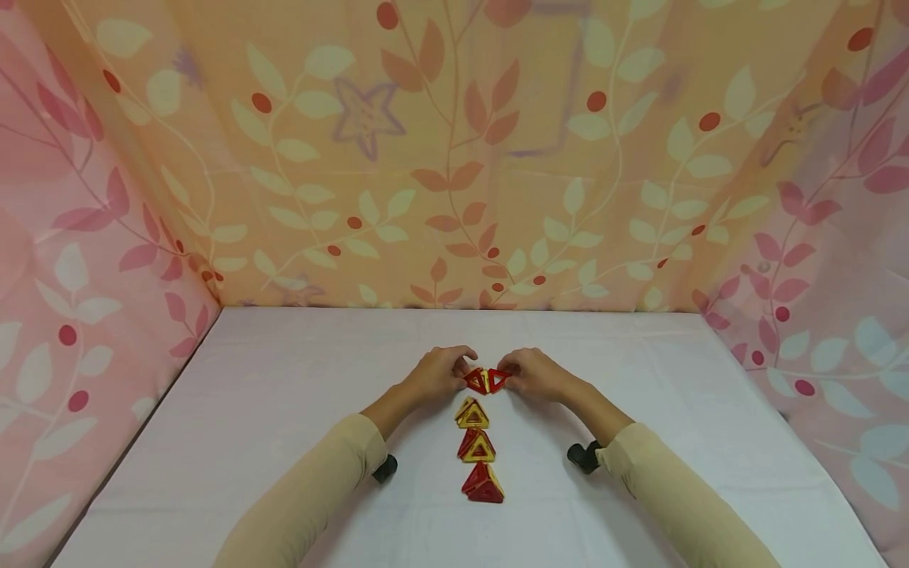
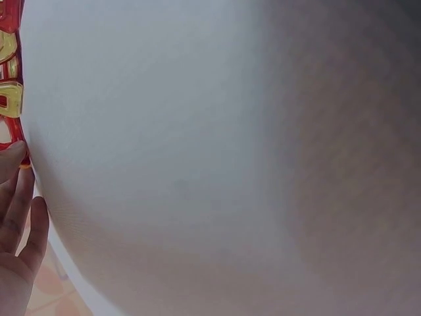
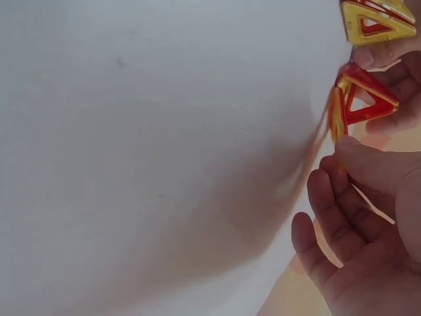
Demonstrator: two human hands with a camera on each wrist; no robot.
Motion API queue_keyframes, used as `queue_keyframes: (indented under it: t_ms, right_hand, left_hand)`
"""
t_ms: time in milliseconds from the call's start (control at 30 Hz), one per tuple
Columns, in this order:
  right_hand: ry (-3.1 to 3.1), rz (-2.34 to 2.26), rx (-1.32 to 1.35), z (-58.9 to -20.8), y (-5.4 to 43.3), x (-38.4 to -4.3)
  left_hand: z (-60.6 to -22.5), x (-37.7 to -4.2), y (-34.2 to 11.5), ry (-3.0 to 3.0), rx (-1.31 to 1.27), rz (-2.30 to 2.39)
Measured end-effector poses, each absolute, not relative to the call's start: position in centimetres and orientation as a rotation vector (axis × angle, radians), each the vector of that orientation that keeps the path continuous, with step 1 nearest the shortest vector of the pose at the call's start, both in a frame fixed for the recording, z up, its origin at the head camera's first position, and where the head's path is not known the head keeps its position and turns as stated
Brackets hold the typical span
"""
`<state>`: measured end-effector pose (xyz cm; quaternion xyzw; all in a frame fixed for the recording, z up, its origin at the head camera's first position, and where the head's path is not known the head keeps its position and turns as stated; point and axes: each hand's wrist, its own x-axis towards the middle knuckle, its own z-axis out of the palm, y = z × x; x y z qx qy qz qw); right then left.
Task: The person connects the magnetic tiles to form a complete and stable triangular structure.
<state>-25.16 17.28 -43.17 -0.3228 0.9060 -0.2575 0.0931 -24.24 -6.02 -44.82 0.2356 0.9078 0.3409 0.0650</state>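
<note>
At the far end of a row of triangle pieces, my two hands meet over red and yellow triangular magnetic tiles. With thumb and fingers my left hand [image 1: 442,372] pinches the left side of a red triangle tile [image 1: 474,382]. From the right, my right hand [image 1: 536,374] pinches another red triangle tile [image 1: 500,379]; a yellow edge shows between the two. Seen from the right wrist, thumb and fingertips grip the end of an edge-on orange-red tile [image 3: 338,115], beside an upright red triangle [image 3: 367,99]. The left wrist view catches only part of the left hand [image 2: 20,227].
Nearer the body stand three small pyramids of such tiles in a line: a mostly yellow one [image 1: 472,414], a red and yellow one [image 1: 477,447] and a red one [image 1: 484,483]. All are on a white-covered table [image 1: 284,410] backed by a leaf-patterned curtain [image 1: 454,158].
</note>
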Motion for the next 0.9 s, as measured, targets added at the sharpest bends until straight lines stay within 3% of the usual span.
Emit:
queue_keyframes:
  t_ms: [900]
  right_hand:
    - [2.677,-0.831,-0.899,-42.4,15.9,-25.1]
  left_hand:
    - [-44.7,-24.2,-6.0,2.737,0.714,1.023]
